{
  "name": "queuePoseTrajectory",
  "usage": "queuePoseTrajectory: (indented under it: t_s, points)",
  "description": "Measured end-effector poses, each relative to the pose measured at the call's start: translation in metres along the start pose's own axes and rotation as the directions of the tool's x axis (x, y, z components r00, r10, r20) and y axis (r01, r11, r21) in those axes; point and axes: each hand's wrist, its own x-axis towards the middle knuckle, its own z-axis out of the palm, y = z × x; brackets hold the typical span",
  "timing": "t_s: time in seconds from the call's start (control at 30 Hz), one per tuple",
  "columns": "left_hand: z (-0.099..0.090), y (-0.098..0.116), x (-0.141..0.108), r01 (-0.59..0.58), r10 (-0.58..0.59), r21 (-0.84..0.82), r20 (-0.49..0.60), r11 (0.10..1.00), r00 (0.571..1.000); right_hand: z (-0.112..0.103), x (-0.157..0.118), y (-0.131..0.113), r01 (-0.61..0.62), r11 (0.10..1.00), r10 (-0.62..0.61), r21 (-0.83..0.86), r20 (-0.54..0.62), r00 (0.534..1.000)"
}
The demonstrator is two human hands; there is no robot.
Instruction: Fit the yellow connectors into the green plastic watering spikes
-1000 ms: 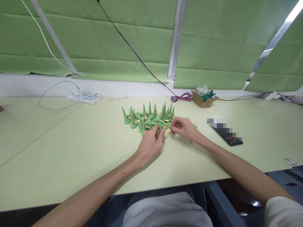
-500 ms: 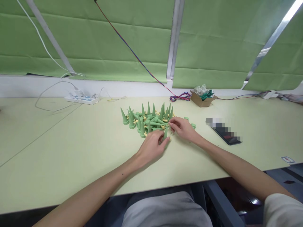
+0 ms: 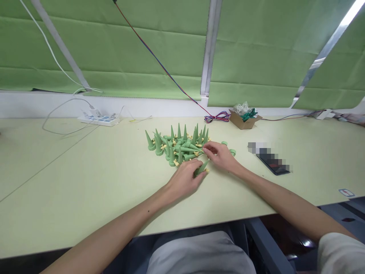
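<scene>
My left hand (image 3: 186,176) is closed round a green plastic watering spike (image 3: 202,167) with a small yellow valve at its lower end. The spike leans to the right, its tip pointing up. My right hand (image 3: 221,155) has thumb and fingertips pinched together at the right side of a pile of green watering spikes (image 3: 159,144). Those fingertips meet the pointed end of a lying spike (image 3: 188,149); what they pinch is too small to make out. Several spikes in the pile stand upright, others lie flat, with yellow valves among them.
Green ring-like caps (image 3: 232,152) lie beyond my right hand. Farther right is a dark phone (image 3: 273,161), partly pixelated. A cardboard box (image 3: 245,122) and a coiled red-blue cable (image 3: 218,117) sit along the wall, a power strip (image 3: 99,120) at the left.
The spike in my left hand has tilted from nearly upright to leaning right, and that hand has shifted slightly down and toward me. My right hand has barely moved.
</scene>
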Motion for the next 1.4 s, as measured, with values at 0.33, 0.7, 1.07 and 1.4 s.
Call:
queuePoseTrajectory:
  t_s: [0.33, 0.7, 1.07, 1.4]
  points:
    - [-0.002, 0.005, 0.001, 0.175, -0.184, -0.137, -0.062, 0.975, 0.981, 0.001, -0.001, -0.002, -0.002, 0.994, 0.016, 0.112, -0.125, 0.992]
    - [-0.011, 0.002, 0.009, 0.223, -0.376, -0.678, -0.084, 0.7, 0.923, 0.002, -0.009, -0.018, 0.138, 0.972, -0.087, 0.191, -0.252, 0.964]
    - [-0.011, 0.004, 0.009, 0.207, -0.281, -0.808, 0.054, 0.552, 0.958, 0.002, -0.012, -0.022, 0.207, 0.968, -0.156, 0.14, -0.309, 0.938]
    - [-0.012, 0.006, 0.006, 0.16, -0.17, -0.798, 0.073, 0.581, 0.983, 0.001, -0.013, -0.025, 0.207, 0.971, -0.158, 0.122, -0.323, 0.933]
